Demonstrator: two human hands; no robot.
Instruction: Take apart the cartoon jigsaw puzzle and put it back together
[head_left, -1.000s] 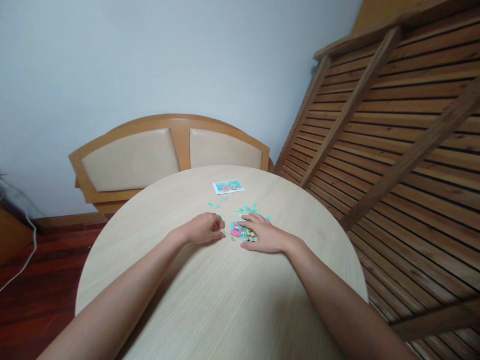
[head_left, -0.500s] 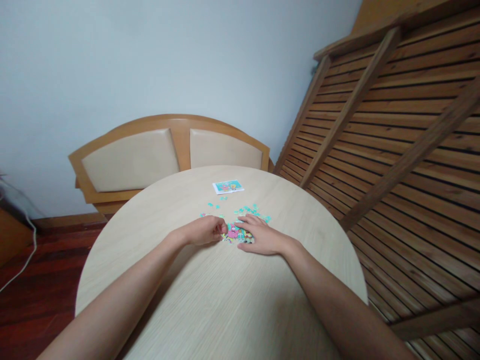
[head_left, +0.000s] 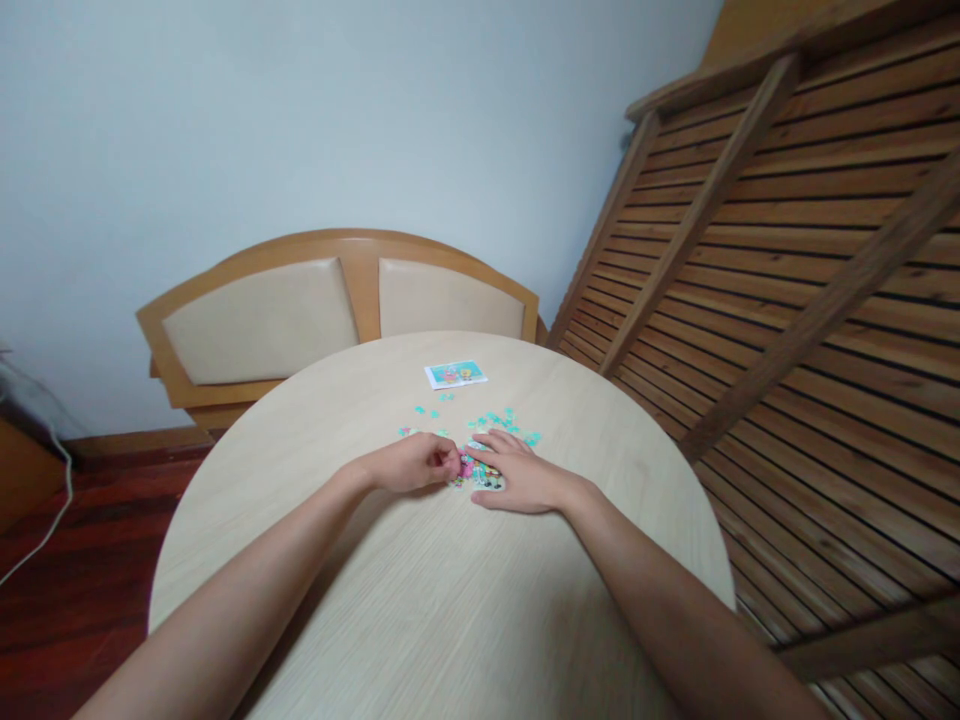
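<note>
the left hand [head_left: 411, 464] pinches a small jigsaw piece, its grip curled against the assembled puzzle patch [head_left: 477, 472] mid-surface. the right hand [head_left: 517, 474] lies flat, fingers spread, pinning that patch. this looks like the fitting step; next calls for aligning the tabs. loose pieces [head_left: 501, 419] lie just beyond.

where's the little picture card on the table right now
In the head view the picture card lies flat near the far edge of the round table, beyond the loose teal puzzle pieces and both hands, toward the chairs.
</note>
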